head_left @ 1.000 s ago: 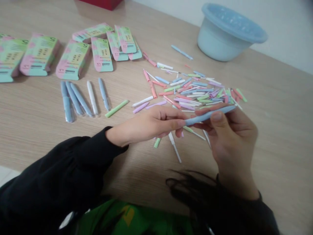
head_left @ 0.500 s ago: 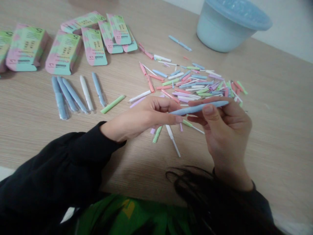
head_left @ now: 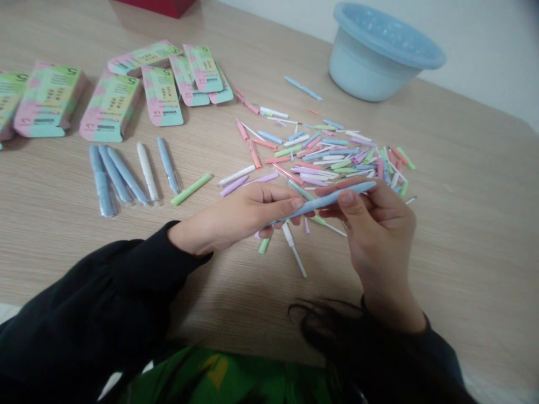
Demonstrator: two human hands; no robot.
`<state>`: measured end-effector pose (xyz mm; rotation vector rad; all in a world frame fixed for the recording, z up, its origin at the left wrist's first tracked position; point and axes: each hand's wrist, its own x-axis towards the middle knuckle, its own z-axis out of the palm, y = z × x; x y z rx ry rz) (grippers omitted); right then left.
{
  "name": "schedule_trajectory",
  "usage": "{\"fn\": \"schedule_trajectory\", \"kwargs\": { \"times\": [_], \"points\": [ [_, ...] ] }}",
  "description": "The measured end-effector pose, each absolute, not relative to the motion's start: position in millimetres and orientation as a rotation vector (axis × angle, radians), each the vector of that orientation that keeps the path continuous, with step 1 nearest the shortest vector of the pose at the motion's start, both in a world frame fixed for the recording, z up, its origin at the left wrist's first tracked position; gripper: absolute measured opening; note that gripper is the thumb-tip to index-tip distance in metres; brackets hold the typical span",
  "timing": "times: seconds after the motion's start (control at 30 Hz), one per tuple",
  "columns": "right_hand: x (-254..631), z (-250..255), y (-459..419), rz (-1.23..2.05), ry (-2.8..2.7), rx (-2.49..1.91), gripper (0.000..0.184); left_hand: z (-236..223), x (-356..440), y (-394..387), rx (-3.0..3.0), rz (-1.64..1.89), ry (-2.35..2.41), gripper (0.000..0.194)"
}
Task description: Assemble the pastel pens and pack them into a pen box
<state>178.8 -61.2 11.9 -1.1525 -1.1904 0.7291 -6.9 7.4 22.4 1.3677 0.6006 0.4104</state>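
Observation:
A light-blue pen (head_left: pixel 326 200) slants across the space between my hands, held above the table. My left hand (head_left: pixel 240 216) is closed on its lower left part with thumb and fingers, and its left tip pokes out below the thumb. My right hand (head_left: pixel 377 224) pinches the right part between thumb and fingers. Below and behind the hands spreads a heap of loose pen parts (head_left: pixel 332 160) in pink, white, green, blue and purple. A white pen part with a thin stick (head_left: pixel 293 247) lies just in front of the hands.
Several blue pens (head_left: pixel 122 174), a white pen (head_left: pixel 147 171) and a green tube (head_left: pixel 191 189) lie at left. Pink-and-green boxes (head_left: pixel 112 106) stand behind them. A light-blue basin (head_left: pixel 370 62) stands at the back right, a red object (head_left: pixel 164 5) at the back edge.
The pen has slid further into my left hand, and its left end now shows past the thumb. My view has shifted a little, showing more of the table's far side.

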Motion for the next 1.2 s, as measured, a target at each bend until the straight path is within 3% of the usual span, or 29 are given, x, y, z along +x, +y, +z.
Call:
{"fn": "schedule_trajectory", "kwargs": {
  "times": [0.17,0.53,0.73,0.93,1.1,1.2],
  "points": [
    [178,10,-61,0.769,-1.189,-1.186,0.009,25,-8,5,1.303,0.252,0.493,0.032],
    [183,9,-58,0.765,-1.196,-1.158,0.007,25,-12,12,1.523,0.325,0.459,0.033],
    [185,9,-58,0.678,-1.19,-1.15,0.009,22,-8,14,1.593,0.426,0.527,0.017],
    [183,9,-58,0.687,-1.202,-1.15,0.008,12,-5,7,1.561,0.35,0.438,0.031],
    [182,16,-62,0.665,-1.254,-1.193,0.005,16,-6,7,1.706,0.443,0.475,0.02],
    [182,19,-64,0.682,-1.282,-1.187,0.004,21,-8,8,1.786,0.461,0.489,0.023]
  ]
}}
